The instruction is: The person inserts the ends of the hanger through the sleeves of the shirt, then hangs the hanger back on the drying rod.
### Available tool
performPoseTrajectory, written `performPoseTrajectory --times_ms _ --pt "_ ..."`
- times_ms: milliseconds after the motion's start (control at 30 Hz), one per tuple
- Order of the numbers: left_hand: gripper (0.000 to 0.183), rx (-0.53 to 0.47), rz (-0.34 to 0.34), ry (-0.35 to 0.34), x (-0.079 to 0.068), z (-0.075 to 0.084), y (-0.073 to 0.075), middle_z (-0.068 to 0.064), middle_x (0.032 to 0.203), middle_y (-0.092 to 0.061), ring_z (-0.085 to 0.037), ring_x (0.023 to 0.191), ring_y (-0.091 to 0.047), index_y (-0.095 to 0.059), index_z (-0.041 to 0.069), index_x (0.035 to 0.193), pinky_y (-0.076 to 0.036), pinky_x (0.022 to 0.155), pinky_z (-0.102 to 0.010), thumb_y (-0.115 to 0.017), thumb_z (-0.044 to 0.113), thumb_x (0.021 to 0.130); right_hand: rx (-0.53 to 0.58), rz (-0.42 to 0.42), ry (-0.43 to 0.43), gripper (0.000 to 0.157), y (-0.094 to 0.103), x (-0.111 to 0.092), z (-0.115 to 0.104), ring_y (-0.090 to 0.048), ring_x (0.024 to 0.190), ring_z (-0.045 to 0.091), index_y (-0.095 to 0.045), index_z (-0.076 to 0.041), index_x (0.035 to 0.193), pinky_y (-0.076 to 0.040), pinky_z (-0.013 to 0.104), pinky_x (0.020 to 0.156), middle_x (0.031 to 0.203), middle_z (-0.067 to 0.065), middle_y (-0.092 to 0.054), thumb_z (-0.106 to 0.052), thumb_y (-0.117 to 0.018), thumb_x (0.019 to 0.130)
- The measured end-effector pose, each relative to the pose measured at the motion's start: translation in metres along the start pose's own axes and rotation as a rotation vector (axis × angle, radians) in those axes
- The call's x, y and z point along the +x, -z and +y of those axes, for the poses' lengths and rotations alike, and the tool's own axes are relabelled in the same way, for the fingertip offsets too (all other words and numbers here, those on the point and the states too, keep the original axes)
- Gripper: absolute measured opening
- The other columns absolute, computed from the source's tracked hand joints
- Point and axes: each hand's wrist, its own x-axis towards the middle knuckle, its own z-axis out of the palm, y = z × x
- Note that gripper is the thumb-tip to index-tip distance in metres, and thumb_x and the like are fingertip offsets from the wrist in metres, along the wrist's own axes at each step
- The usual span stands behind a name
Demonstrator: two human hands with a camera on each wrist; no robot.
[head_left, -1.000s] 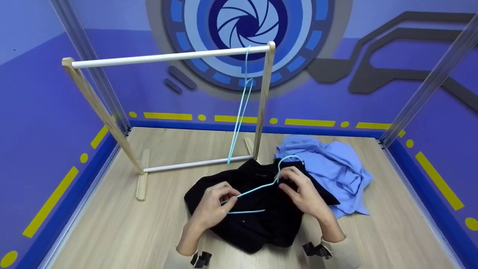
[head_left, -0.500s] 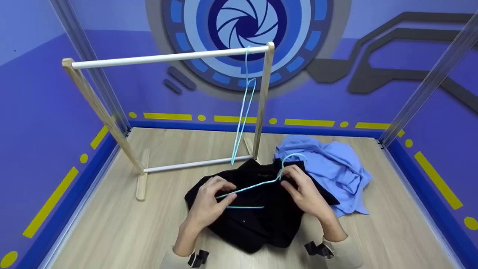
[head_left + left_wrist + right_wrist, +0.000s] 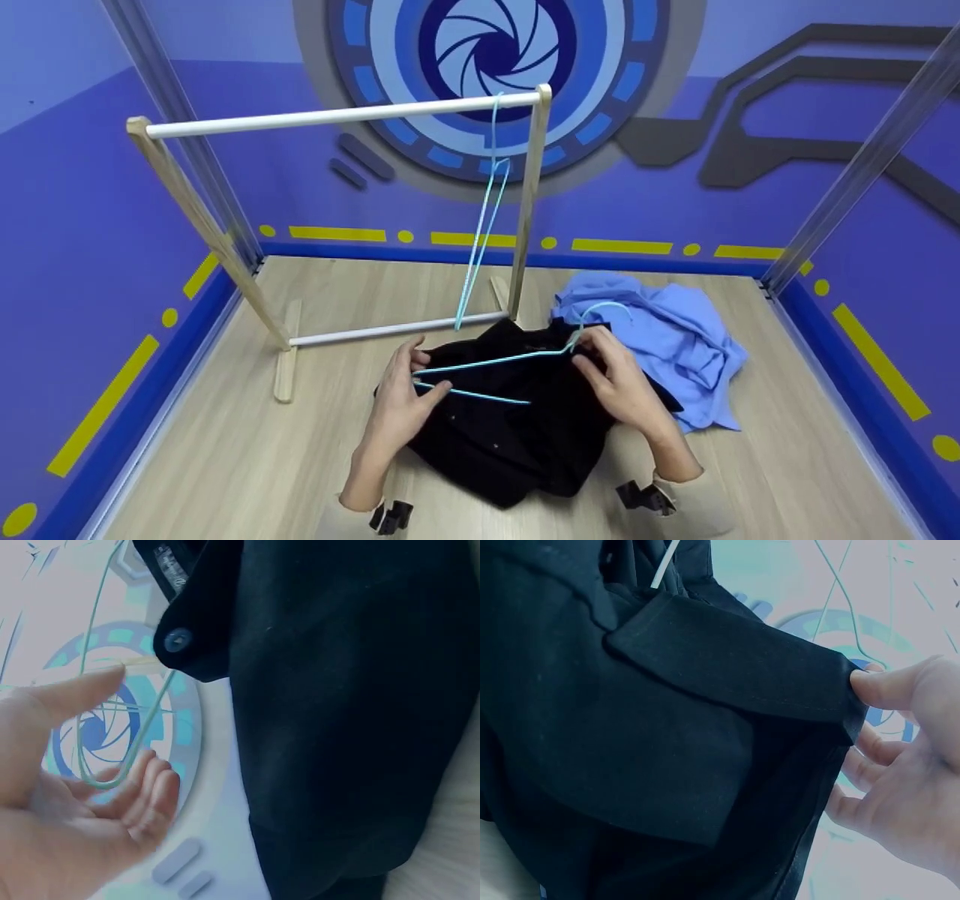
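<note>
A black shirt [image 3: 517, 457] lies bunched on the table. Over it is a light-blue wire hanger [image 3: 495, 361], its hook pointing up and right. My left hand [image 3: 397, 409] is at the hanger's left end, thumb and fingers spread apart; in the left wrist view the rounded wire end [image 3: 156, 709] rests by the fingers. A collar button [image 3: 178, 640] shows beside it. My right hand [image 3: 626, 382] is by the hanger's neck, and in the right wrist view its thumb and fingers pinch the corner of the shirt's collar [image 3: 735, 664]. The hanger's right end is hidden in the shirt.
A wooden rack with a white rail [image 3: 337, 115] stands behind on the left. A second light-blue hanger [image 3: 480, 247] hangs near its right post [image 3: 527, 202]. A crumpled blue garment [image 3: 675, 337] lies at the right rear, touching the black shirt. Patterned walls surround the table.
My left hand has slid left along the hanger to its end and its fingers have spread. The hanger's hook has shifted right. My right hand has moved slightly right and up.
</note>
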Motion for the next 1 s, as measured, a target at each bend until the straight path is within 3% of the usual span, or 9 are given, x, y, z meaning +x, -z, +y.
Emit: performPoseTrajectory --times_ms 133,300,667,867,1000 --pt "0.061 0.021 -0.031 0.121 -0.001 -0.004 -0.002 -0.012 0.113 -0.063 -0.024 0.096 -0.061 -0.05 -0.004 0.141 -0.052 0.083 -0.042 -0.08 0.017 0.091 0.008 0.012 -0.016 0.028 0.001 0.0 0.001 -0.056 0.09 0.02 -0.064 -0.011 0.11 -0.044 0.028 0.077 0.099 0.006 -0.061 0.011 -0.068 0.093" --pt "0.056 0.018 -0.041 0.176 0.0 -0.008 -0.006 -0.004 0.096 -0.067 -0.017 0.081 -0.063 -0.054 -0.005 0.133 -0.051 0.076 -0.032 -0.08 0.023 0.091 0.005 0.018 -0.009 0.029 0.003 0.001 0.002 -0.058 0.091 0.02 -0.065 -0.01 0.111 -0.045 0.027 0.079 0.103 0.003 -0.062 0.012 -0.067 0.093" --pt "0.035 0.034 -0.138 0.096 -0.001 -0.007 -0.018 -0.001 0.083 -0.066 -0.013 0.075 -0.063 -0.072 0.001 0.1 -0.053 0.069 -0.027 -0.08 0.034 0.091 0.006 0.029 -0.046 0.024 0.009 0.006 0.0 -0.057 0.09 0.017 -0.064 -0.005 0.111 -0.045 0.026 0.079 0.103 0.0 -0.062 0.011 -0.066 0.094" --pt "0.025 0.025 -0.19 0.036 -0.002 -0.008 -0.022 0.001 0.085 -0.069 -0.012 0.075 -0.064 -0.073 0.001 0.102 -0.053 0.069 -0.027 -0.078 0.024 0.093 -0.007 0.028 -0.023 0.023 0.01 0.007 0.001 -0.058 0.091 0.019 -0.063 -0.003 0.11 -0.045 0.027 0.081 0.102 0.002 -0.062 0.012 -0.066 0.094" --pt "0.019 0.043 -0.18 0.026 -0.001 -0.009 -0.022 -0.001 0.088 -0.072 -0.015 0.079 -0.067 -0.073 -0.001 0.104 -0.056 0.072 -0.03 -0.075 0.015 0.094 -0.014 0.026 -0.038 0.023 0.011 0.007 0.001 -0.058 0.091 0.018 -0.063 -0.003 0.111 -0.046 0.027 0.08 0.103 0.001 -0.062 0.012 -0.065 0.094"
